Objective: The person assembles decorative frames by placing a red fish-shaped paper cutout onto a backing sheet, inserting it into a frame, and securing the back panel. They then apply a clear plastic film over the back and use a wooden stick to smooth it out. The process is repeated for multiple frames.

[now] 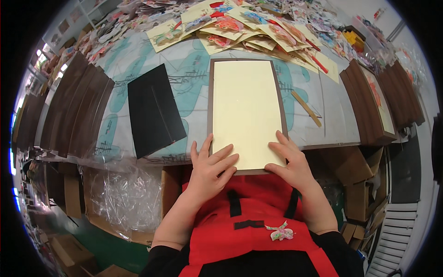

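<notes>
A red apron with black straps is being worn at the nearest edge of the view, with a small pale bow-shaped ornament pinned on its front; just beyond it, the left hand is being laid flat, fingers spread and extended, on the near left corner of a tall rectangular brown frame filled with a pale yellow sheet, nothing being gripped; the right hand is being pressed likewise on the near right corner, fingers open and slightly fanned, palm down, nothing being clasped; the frame is being kept lying flat at the near edge of a table covered in a white cloth with teal printed shapes, its near end overhanging toward the apron; to its left, apart from it, a black rectangular card is lying tilted on the cloth; to the right of the frame a thin wooden strip is lying diagonally; below the table on the left, crumpled clear plastic wrapping is being held in a brown cardboard box; stacks of dark brown frames are standing at the left and right ends; farthest away, pale yellow sheets bearing colourful paper decorations are being kept spread in overlapping heaps.
</notes>
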A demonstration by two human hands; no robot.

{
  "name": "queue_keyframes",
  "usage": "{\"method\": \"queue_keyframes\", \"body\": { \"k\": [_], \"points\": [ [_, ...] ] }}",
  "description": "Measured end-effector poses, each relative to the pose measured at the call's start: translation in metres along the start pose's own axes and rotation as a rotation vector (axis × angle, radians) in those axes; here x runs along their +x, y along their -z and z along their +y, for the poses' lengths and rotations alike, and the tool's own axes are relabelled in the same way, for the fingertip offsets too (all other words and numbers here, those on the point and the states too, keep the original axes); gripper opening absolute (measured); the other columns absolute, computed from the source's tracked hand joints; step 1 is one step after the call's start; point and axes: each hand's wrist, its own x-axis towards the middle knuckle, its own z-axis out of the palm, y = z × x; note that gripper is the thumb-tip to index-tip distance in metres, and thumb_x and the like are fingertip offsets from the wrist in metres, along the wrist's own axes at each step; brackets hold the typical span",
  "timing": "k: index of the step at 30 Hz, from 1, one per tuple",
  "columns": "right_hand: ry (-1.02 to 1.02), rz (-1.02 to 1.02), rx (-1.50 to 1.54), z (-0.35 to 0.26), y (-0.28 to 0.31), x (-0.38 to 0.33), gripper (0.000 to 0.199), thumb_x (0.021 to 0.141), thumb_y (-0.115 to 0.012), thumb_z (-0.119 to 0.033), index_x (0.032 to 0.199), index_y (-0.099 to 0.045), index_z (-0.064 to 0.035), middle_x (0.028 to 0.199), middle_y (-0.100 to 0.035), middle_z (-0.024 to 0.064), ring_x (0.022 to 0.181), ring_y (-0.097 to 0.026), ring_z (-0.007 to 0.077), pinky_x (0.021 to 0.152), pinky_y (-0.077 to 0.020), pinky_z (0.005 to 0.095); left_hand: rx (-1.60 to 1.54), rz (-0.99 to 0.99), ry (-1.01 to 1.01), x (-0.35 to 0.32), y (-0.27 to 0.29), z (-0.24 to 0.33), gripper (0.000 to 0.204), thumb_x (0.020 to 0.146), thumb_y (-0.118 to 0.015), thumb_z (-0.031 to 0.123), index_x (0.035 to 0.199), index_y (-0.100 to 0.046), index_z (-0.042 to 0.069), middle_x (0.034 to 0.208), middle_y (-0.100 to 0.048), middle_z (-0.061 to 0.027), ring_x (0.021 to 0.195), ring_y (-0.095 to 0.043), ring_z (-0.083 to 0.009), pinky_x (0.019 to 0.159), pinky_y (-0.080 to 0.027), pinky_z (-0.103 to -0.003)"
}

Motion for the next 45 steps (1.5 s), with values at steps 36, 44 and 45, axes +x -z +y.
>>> {"method": "queue_keyframes", "body": {
  "k": [36,44,45],
  "points": [
    [0.077,0.031,-0.578,0.043,-0.014,0.190,0.045,0.084,-0.057,-0.033,0.119,-0.053,-0.0044,0.133,-0.048,0.0150,0.130,-0.036,0.0336,0.102,-0.0300,0.0551,-0.154,-0.033,-0.037,-0.007,-0.002,-0.017,0.029,0.083,-0.065,0.018,0.111,-0.064,0.013,0.124,-0.057,-0.0081,0.126,-0.041,-0.0357,0.102,-0.026,-0.058],
    [0.083,0.065,-0.083,0.062,-0.004,0.176,0.039,0.080,-0.064,-0.022,0.115,-0.058,-0.0056,0.134,-0.048,0.0169,0.130,-0.036,0.0397,0.105,-0.0311,0.0464,0.559,0.437,0.587,-0.040,0.049,-0.128,0.043,0.088,-0.057,0.029,0.126,-0.054,0.009,0.136,-0.046,-0.0166,0.126,-0.038,-0.0419,0.103,-0.028,-0.053],
    [0.089,0.066,-0.023,0.051,-0.004,0.168,0.038,0.081,-0.063,-0.019,0.115,-0.058,-0.0050,0.134,-0.048,0.0170,0.130,-0.036,0.0381,0.105,-0.0319,0.0448,0.538,0.386,0.631,-0.048,0.052,-0.129,0.042,0.088,-0.056,0.029,0.126,-0.055,0.009,0.135,-0.047,-0.0163,0.127,-0.038,-0.0407,0.104,-0.027,-0.052]
  ]
}}
